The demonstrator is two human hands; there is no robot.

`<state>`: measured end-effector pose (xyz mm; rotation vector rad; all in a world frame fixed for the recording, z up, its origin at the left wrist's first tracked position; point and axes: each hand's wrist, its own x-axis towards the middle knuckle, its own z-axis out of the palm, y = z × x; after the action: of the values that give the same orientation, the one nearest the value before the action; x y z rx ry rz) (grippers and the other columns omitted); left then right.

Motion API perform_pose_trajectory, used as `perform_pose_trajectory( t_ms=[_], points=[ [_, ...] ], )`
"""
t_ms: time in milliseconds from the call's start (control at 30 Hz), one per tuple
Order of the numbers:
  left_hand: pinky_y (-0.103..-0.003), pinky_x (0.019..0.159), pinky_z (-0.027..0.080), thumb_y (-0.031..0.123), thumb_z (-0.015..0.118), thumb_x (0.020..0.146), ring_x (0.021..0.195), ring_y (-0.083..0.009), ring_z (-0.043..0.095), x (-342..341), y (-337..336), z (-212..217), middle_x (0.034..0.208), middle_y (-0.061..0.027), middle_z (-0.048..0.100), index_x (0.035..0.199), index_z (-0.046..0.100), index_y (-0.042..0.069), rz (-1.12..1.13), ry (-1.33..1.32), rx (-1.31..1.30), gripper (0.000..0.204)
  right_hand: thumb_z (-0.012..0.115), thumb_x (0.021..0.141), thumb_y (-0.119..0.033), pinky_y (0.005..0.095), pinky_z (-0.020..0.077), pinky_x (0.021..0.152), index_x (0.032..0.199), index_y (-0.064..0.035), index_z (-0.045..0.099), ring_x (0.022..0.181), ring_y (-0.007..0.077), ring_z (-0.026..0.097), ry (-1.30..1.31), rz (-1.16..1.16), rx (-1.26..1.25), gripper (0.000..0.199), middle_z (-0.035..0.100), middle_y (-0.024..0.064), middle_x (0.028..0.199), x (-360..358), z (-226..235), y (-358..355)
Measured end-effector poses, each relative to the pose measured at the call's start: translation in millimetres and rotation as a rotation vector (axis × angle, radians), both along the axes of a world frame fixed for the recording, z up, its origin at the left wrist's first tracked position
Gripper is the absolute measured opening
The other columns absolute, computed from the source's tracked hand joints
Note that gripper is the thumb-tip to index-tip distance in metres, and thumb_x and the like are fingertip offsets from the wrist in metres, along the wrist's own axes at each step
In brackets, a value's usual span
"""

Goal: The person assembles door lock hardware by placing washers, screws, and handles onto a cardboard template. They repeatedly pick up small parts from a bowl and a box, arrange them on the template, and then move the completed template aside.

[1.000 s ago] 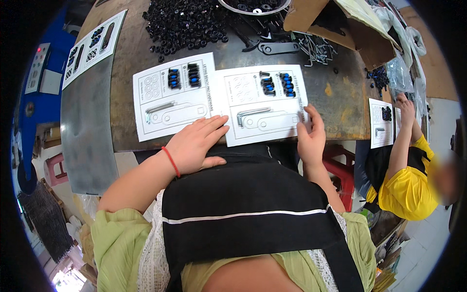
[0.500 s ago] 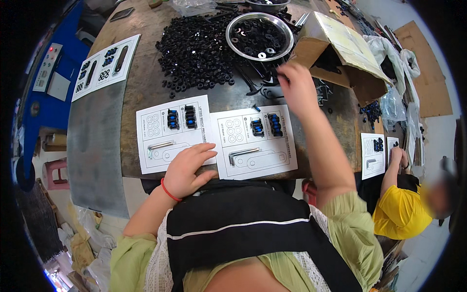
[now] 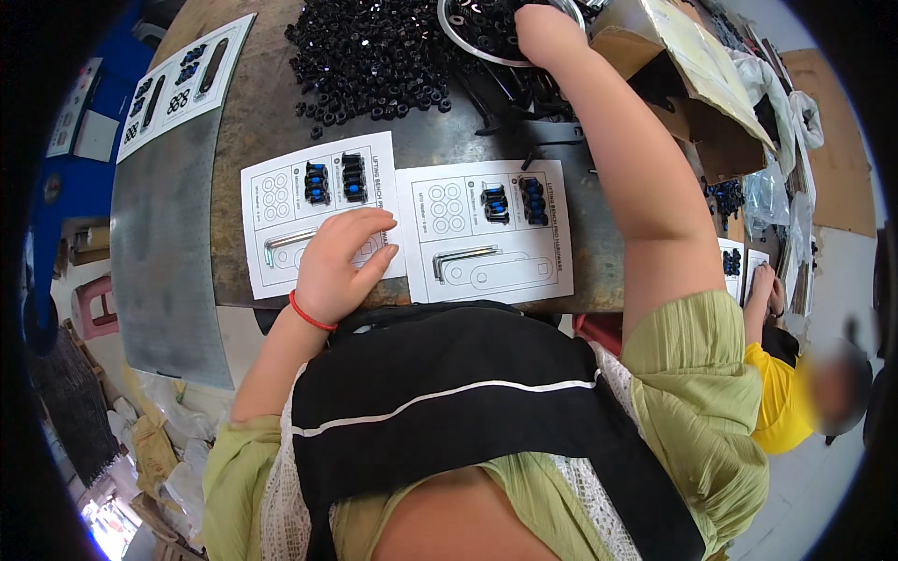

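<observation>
My left hand [image 3: 341, 266] rests on the left printed sheet [image 3: 323, 140], fingers stretched out and holding nothing. Two rows of black bolts with blue bands [image 3: 317, 183] lie on that sheet, with metal hex keys [image 3: 290, 239] partly behind my hand. My right hand [image 3: 552, 35] reaches over the near right rim of a round metal bowl [image 3: 458, 42] of dark washers. Its fingertips are hidden among the contents. The right printed sheet [image 3: 552, 252] bears similar bolt rows [image 3: 496, 202] and hex keys [image 3: 463, 257]. A small dark bolt-like piece [image 3: 530, 159] touches its far edge.
A large heap of black nuts [image 3: 365, 65] spreads left of the bowl. An open cardboard box [image 3: 673, 61] stands at the right. Another filled sheet [image 3: 187, 84] lies far left on a grey metal plate [image 3: 173, 262]. A person in yellow [image 3: 781, 402] works at the right.
My right hand has moved away from me, from beside the bowl to over its rim. The left hand stays on the left sheet. The whole view has shifted, so the table appears higher.
</observation>
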<state>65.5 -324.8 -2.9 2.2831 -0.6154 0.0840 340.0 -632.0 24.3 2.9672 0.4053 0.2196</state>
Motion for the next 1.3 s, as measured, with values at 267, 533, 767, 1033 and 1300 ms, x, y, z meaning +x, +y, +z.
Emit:
perform_pose_trajectory(
  t_ms=[267,533,767,1033,1300],
  points=[
    [-0.031,0.084,0.053,0.033,0.042,0.105,0.108,-0.0245,0.063,60,-46,7,0.127,-0.0178,0.060,0.134,0.049,-0.001,0.107,1.165,-1.432,0.045,0.074,0.083,-0.014,0.0308,0.0531,0.072,0.102,-0.0042,0.072,0.079,0.0174,0.067,0.359,0.364,0.776,0.022,0.071,0.0104,0.086,-135,36,47],
    [-0.019,0.053,0.034,0.022,0.048,0.102,0.068,-0.0085,0.042,54,-48,-13,0.082,-0.0018,0.049,0.092,0.053,0.007,0.350,1.449,-1.457,0.018,0.070,0.084,-0.031,0.0389,0.0535,0.069,0.086,-0.0046,0.073,0.077,0.0308,0.068,0.352,-0.171,0.394,0.027,0.071,0.0125,0.084,-165,-6,10],
    [-0.024,0.065,0.044,0.009,0.048,0.096,0.079,-0.0141,0.050,39,-28,-9,0.093,-0.0087,0.057,0.104,0.057,-0.002,0.393,1.214,-1.498,0.016,0.073,0.079,-0.024,0.0380,0.0536,0.071,0.090,-0.0054,0.074,0.078,0.0293,0.068,0.386,-0.108,0.415,0.021,0.072,0.0124,0.084,-166,-31,13],
    [-0.026,0.073,0.048,0.001,0.045,0.093,0.086,-0.0155,0.053,32,-20,-19,0.102,-0.0101,0.056,0.110,0.055,0.000,0.386,1.084,-1.435,0.021,0.070,0.080,-0.017,0.0367,0.0536,0.074,0.094,-0.0101,0.077,0.081,0.0280,0.068,0.649,0.120,0.446,0.017,0.073,0.0096,0.089,-166,-20,12],
    [-0.026,0.083,0.049,-0.005,0.048,0.090,0.097,-0.0161,0.058,32,-17,-15,0.107,-0.0106,0.060,0.113,0.056,0.000,0.353,0.984,-1.322,0.025,0.068,0.079,-0.015,0.0388,0.0527,0.074,0.091,-0.0082,0.074,0.083,0.0294,0.067,0.614,0.216,0.308,0.015,0.071,0.0102,0.087,-163,-16,18]
  ],
)
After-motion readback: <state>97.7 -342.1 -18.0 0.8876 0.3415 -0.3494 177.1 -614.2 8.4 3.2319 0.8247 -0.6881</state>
